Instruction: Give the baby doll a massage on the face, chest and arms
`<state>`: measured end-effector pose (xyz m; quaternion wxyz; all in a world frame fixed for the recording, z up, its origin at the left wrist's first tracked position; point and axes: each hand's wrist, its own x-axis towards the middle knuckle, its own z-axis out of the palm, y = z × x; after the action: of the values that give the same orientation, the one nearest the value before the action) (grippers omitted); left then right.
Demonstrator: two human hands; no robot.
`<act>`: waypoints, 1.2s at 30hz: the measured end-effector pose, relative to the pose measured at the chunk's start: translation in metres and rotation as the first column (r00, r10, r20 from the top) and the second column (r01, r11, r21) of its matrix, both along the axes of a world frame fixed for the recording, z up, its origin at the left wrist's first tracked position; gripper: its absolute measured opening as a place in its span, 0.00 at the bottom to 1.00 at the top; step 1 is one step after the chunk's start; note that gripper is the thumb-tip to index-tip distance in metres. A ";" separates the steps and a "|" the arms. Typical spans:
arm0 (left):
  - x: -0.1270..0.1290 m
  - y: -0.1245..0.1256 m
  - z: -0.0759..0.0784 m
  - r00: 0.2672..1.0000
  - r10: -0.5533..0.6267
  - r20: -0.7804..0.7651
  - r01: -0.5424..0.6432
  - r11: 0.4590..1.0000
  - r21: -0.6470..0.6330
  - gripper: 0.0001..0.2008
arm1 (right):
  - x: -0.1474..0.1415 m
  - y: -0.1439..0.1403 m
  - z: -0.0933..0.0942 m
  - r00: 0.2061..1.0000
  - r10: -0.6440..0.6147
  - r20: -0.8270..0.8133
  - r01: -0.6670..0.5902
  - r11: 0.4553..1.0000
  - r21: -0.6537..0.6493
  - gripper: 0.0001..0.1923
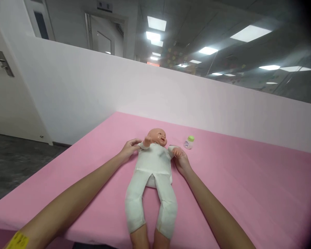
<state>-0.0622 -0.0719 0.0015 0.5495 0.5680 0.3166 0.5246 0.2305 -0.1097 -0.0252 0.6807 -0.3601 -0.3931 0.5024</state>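
Observation:
A baby doll (154, 160) with a pale white cloth body lies on its back on a pink-covered table (98, 193). Its bare head (155, 135) points away from me and its feet come toward me. At the sleeve of the doll's raised arm on the left, my left hand (130, 150) is closed, thumb and fingers meeting the cloth. My right hand (181, 162) is closed around the doll's other arm, with the doll's small hand showing over it. Some of my right fingertips are hidden behind that arm.
A small clear bottle with a green cap (189, 142) stands beyond my right hand. A low white partition (171, 93) runs along the table's far side. On the left are a door with a metal handle (5, 63) and a dark floor (18, 162).

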 end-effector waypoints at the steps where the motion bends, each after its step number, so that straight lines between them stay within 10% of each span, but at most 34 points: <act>1: 0.002 0.000 -0.001 1.000 -0.004 0.006 0.004 1.000 -0.009 0.15 | 0.000 -0.001 0.000 1.000 0.015 0.010 -0.015 1.000 0.002 0.17; 36: 0.016 0.005 -0.016 1.000 0.014 0.012 -0.014 1.000 0.007 0.26 | 0.010 0.002 0.002 0.988 -0.143 -0.056 0.131 0.975 -0.181 0.07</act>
<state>-0.0465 -0.0666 -0.0142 0.5455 0.5646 0.3156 0.5330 0.2404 -0.1074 -0.0233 0.6923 -0.4279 -0.2973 0.4992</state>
